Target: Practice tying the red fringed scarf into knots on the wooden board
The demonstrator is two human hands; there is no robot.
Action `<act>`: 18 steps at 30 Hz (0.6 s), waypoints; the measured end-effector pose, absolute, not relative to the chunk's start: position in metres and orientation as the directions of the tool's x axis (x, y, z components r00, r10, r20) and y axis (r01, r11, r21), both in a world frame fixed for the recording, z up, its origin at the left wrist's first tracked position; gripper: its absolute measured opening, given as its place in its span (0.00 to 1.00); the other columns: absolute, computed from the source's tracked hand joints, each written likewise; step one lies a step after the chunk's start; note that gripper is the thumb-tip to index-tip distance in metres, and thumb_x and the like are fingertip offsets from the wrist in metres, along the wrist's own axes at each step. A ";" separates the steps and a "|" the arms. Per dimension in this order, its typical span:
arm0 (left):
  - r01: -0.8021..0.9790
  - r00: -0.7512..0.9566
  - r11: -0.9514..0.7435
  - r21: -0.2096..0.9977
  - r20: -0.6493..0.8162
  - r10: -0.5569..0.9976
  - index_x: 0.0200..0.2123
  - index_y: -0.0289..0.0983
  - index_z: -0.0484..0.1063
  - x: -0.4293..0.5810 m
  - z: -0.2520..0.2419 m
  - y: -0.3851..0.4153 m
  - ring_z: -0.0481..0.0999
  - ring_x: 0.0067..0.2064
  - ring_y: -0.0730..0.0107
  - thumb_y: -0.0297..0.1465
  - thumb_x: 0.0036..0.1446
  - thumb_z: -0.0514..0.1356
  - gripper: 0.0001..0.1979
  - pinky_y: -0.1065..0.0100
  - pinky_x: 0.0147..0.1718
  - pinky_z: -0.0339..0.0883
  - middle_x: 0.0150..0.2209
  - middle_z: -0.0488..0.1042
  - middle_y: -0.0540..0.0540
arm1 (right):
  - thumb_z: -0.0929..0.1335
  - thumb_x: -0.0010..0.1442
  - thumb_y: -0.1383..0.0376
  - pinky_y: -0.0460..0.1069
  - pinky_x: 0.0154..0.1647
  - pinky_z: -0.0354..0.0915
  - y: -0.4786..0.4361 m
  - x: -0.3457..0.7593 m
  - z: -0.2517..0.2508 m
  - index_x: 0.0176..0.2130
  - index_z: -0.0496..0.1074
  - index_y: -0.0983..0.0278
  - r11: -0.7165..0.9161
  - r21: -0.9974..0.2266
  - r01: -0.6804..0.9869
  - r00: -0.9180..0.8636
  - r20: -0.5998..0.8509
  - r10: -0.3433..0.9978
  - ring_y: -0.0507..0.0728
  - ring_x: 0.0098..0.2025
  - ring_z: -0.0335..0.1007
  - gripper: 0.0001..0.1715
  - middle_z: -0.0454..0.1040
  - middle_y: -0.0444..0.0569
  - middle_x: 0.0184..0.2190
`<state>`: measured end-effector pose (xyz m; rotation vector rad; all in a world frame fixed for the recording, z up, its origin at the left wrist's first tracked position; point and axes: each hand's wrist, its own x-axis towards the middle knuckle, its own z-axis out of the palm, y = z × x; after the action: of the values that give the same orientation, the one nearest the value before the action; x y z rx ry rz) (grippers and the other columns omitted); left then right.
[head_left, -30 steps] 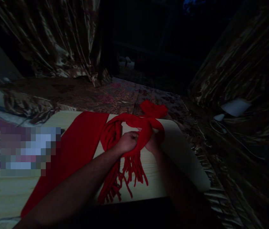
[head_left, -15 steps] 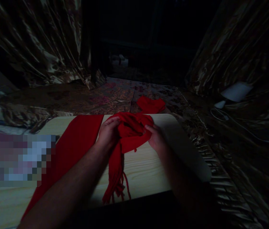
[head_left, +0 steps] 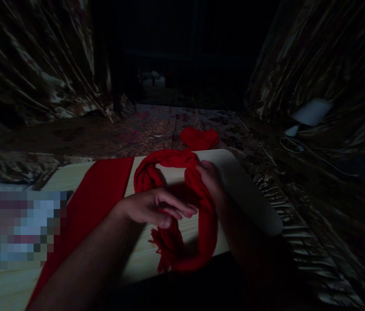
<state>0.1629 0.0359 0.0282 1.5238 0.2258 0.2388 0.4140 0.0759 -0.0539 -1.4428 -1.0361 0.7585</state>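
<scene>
A red fringed scarf (head_left: 207,224) lies in a large open loop on the light wooden table (head_left: 250,194). Its tasselled end shows at the near left of the loop. My right hand (head_left: 211,178) grips the loop's far right side, fingers partly hidden behind the cloth. Over the loop's left part hovers my left hand (head_left: 158,205), fingers stretched out to the right and thumb apart, with nothing seen in it. Left of the loop, a flat red cloth strip (head_left: 105,185) runs along the table, partly covered by my left forearm.
Beyond the table, a folded red cloth (head_left: 200,137) rests on a patterned cover (head_left: 153,125). A white lamp (head_left: 313,111) with a cord stands at right. Dark curtains (head_left: 56,65) hang at both sides. A blurred-out item (head_left: 23,229) lies at left.
The bunched scarf has spread into a wide loop, its near side now closer to me. My left hand has let go and moved nearer; my right hand stays at the scarf's right side.
</scene>
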 end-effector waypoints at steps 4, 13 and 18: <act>0.313 0.600 -0.386 0.868 0.134 0.789 0.54 0.38 0.79 0.177 0.013 0.048 0.78 0.56 0.50 0.44 0.62 0.60 0.23 0.49 0.59 0.67 0.53 0.80 0.37 | 0.70 0.54 0.54 0.59 0.55 0.68 0.077 0.424 -0.047 0.50 0.76 0.65 -0.002 -0.931 0.365 0.490 0.191 0.851 0.65 0.52 0.74 0.27 0.79 0.55 0.49; 0.869 0.352 -0.383 0.313 0.154 0.923 0.63 0.40 0.72 0.154 -0.050 0.091 0.57 0.71 0.42 0.45 0.59 0.59 0.30 0.38 0.68 0.50 0.71 0.60 0.38 | 0.73 0.50 0.67 0.60 0.71 0.55 0.055 0.415 -0.043 0.64 0.72 0.60 0.260 -0.514 0.818 -0.165 0.223 0.961 0.68 0.70 0.57 0.41 0.60 0.55 0.70; 0.788 0.292 -0.400 0.468 0.288 0.912 0.54 0.34 0.79 0.146 -0.060 0.116 0.68 0.65 0.46 0.38 0.54 0.59 0.26 0.51 0.66 0.59 0.64 0.71 0.36 | 0.71 0.49 0.70 0.59 0.71 0.56 0.067 0.419 -0.052 0.65 0.69 0.65 0.177 -0.581 0.794 -0.040 0.241 0.970 0.67 0.69 0.59 0.44 0.64 0.59 0.68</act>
<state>0.1462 0.1160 -0.0598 2.3241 1.5630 0.7640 0.4192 0.0671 -0.0523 -1.6583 -1.8740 0.3886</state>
